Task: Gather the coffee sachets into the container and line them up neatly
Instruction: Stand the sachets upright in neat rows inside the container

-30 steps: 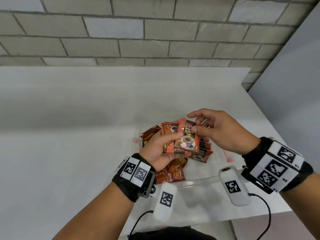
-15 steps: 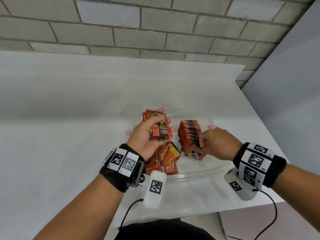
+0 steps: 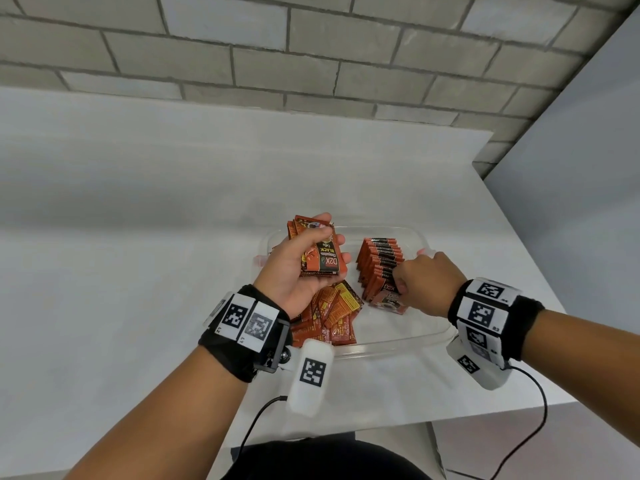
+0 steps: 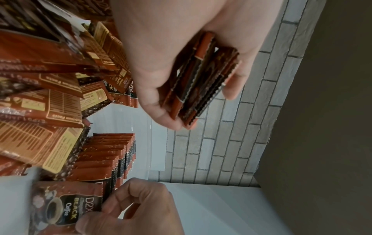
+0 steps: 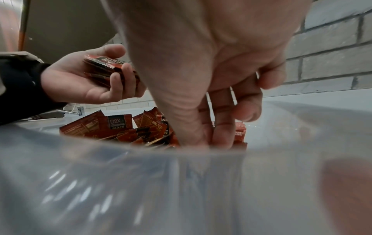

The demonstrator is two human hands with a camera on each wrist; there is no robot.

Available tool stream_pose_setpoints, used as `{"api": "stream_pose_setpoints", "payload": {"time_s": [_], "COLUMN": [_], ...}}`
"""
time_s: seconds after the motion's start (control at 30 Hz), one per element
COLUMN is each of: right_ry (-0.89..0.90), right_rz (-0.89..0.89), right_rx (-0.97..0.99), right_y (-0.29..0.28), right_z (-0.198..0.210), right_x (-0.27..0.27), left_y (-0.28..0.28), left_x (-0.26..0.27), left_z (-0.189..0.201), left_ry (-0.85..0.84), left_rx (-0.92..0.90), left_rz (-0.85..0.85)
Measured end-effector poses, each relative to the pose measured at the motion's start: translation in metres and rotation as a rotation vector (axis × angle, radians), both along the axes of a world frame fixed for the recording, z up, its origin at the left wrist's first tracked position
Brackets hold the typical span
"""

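A clear plastic container (image 3: 424,336) sits on the white table. Inside it, on the right, stands a neat row of orange coffee sachets (image 3: 379,263); a loose pile of sachets (image 3: 332,315) lies at its near left. My left hand (image 3: 304,263) hovers over the container's left side and grips a small stack of sachets (image 3: 317,249), also seen edge-on as the stack (image 4: 198,84). My right hand (image 3: 420,282) reaches down at the near end of the row, and its fingers pinch the front sachet (image 4: 66,205). The container wall (image 5: 181,182) blurs my right wrist view.
The white table (image 3: 156,237) stretches left and back to a grey brick wall (image 3: 311,53). A grey panel (image 3: 581,168) borders the right side. The table's front edge runs near my body, with cables (image 3: 256,420) hanging from both wrist units.
A second ago both hands held one sachet stack together above the container. My right hand has since dropped to the row's near end with a sachet; my left hand keeps the stack.
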State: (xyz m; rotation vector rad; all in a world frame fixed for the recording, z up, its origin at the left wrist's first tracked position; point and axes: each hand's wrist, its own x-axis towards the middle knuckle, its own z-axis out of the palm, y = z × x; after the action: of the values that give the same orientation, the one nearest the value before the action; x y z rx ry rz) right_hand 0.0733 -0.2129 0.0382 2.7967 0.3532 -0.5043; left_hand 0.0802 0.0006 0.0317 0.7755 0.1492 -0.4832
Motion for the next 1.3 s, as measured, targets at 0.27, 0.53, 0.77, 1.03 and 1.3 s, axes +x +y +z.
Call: {"api": "stream_pose_setpoints", "payload": {"time_s": [0.27,0.53,0.77,1.03,1.3], "right_ry": [0.019,0.017,0.019,0.025,-0.034], "right_rz": [0.012,-0.02,0.008,-0.06,-0.283], "right_rx": [0.028,0.074,0.06,0.134,0.943], "right_y": [-0.001,-0.005,-0.001,-0.006,0.007], "right_z": [0.003,0.006,0.005,0.013,0.055], "right_x": [0.003,0.004,0.004,0.003,-0.005], "left_y": [-0.001,-0.004,-0.006,-0.009,-0.011], "left_x": [-0.001,-0.001,-0.005,-0.009,-0.011], "left_z": [0.002,0.004,0.005,0.002,0.004], "left_ry": [-0.004,0.02,0.023,0.01,-0.068], "left_rx": [0.008,-0.005,0.042,0.06,0.103], "left_rz": [-0.012,0.011,-0.019,-0.068,-0.167]}}
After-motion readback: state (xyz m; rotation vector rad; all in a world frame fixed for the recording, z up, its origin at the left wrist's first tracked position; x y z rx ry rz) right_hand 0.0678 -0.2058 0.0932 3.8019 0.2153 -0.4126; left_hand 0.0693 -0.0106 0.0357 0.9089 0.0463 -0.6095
